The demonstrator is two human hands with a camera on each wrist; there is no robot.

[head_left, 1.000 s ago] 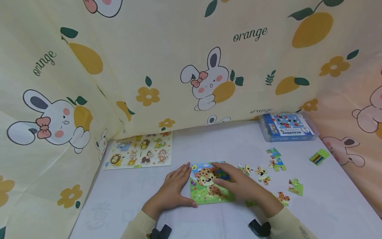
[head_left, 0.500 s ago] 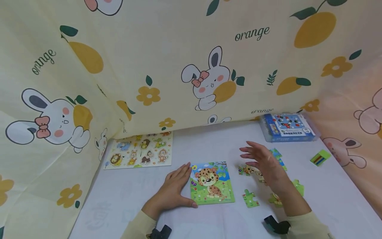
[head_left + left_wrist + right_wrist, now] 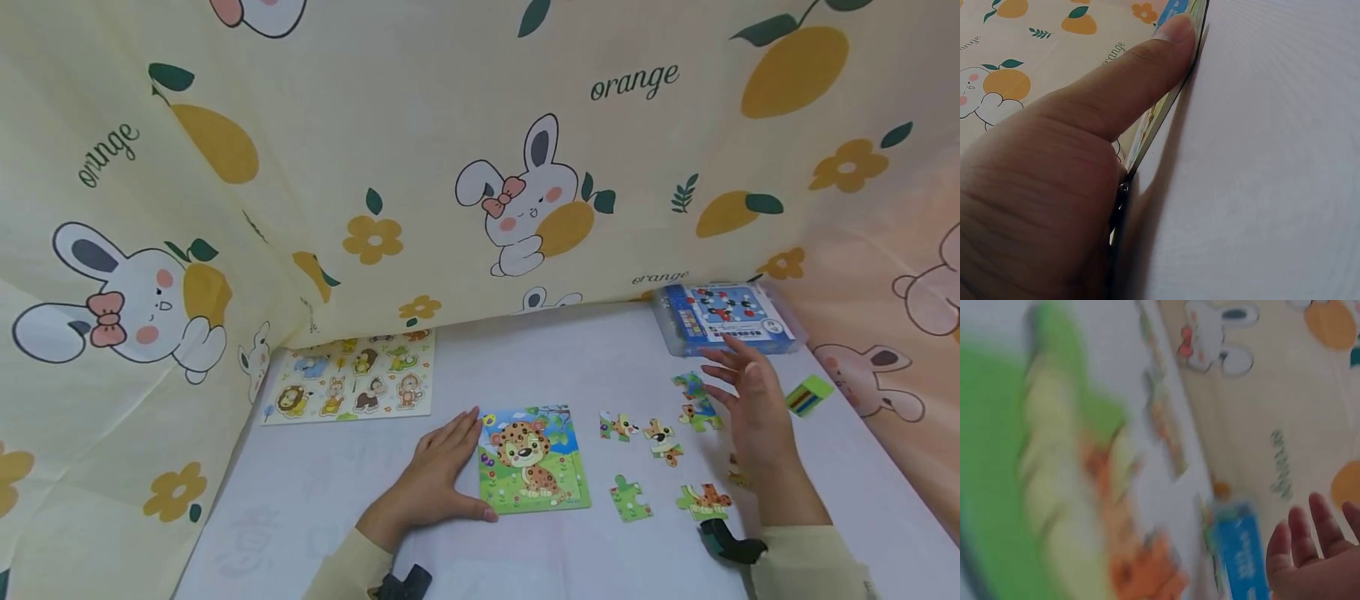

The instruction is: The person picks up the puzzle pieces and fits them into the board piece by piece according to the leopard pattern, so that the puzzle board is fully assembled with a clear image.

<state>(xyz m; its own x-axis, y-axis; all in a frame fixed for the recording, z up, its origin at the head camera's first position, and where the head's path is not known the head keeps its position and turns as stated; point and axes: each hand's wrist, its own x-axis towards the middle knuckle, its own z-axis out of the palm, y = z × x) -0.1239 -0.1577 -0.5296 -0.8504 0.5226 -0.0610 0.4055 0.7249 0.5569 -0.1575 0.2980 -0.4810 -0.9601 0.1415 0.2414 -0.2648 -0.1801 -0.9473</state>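
Observation:
My left hand [image 3: 431, 479] lies along the left side of a square leopard puzzle [image 3: 534, 471], its fingers straight and the thumb at the lower left corner. In the left wrist view, the thumb of my left hand [image 3: 1054, 162] reaches over the edge of the puzzle board [image 3: 1155, 119]. With fingers spread and nothing in them, my right hand [image 3: 761, 417] hovers at the right, over loose jigsaw pieces. It covers part of a brown piece [image 3: 738, 472]; a blue-green group [image 3: 699, 404] lies by its fingertips. In the right wrist view my right hand [image 3: 1319, 556] shows straight fingers.
More pieces lie right of the puzzle: a green one [image 3: 630, 498], an orange-and-green group [image 3: 705, 502] and dog-face ones [image 3: 662, 442]. An animal board [image 3: 386, 406] stands back left, a blue box [image 3: 723, 321] back right, and a small green box [image 3: 810, 395] near the right edge.
My right hand has lifted off the leopard puzzle and moved right across the loose pieces, leaving the puzzle's right half uncovered. My left hand has stayed at its left edge.

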